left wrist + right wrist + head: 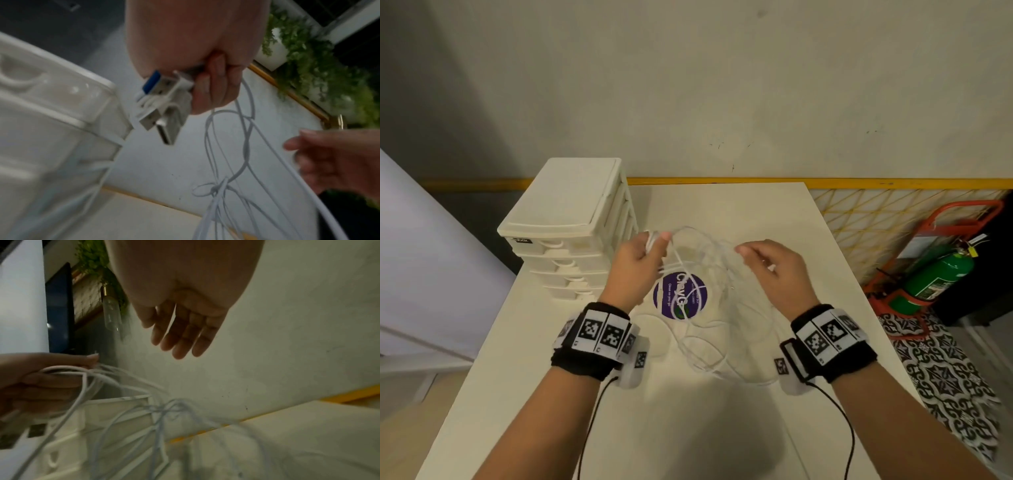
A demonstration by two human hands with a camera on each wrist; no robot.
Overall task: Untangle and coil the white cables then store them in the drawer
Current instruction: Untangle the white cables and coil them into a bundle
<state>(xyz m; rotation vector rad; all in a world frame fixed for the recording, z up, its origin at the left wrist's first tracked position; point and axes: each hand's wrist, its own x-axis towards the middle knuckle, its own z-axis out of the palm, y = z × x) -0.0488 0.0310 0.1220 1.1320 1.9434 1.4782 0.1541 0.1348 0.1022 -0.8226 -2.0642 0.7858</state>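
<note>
Several thin white cables (702, 349) are tangled; part lies looped on the white table (756, 212), part is lifted. My left hand (657, 240) grips their plug ends beside the drawer unit. In the left wrist view, the USB plugs (164, 100) stick out of the left hand (213, 84), and the cables (246, 146) hang down to a knot (218, 188). My right hand (748, 251) hovers by the lifted strands. In the right wrist view, the right hand (176, 340) has straight fingers and holds nothing. The white drawer unit (571, 233) has all its drawers closed.
A round purple sticker (679, 299) lies on the table under the cables. The drawer unit stands at the table's back left corner against the wall. A green fire extinguisher (935, 274) in a red stand sits on the floor to the right.
</note>
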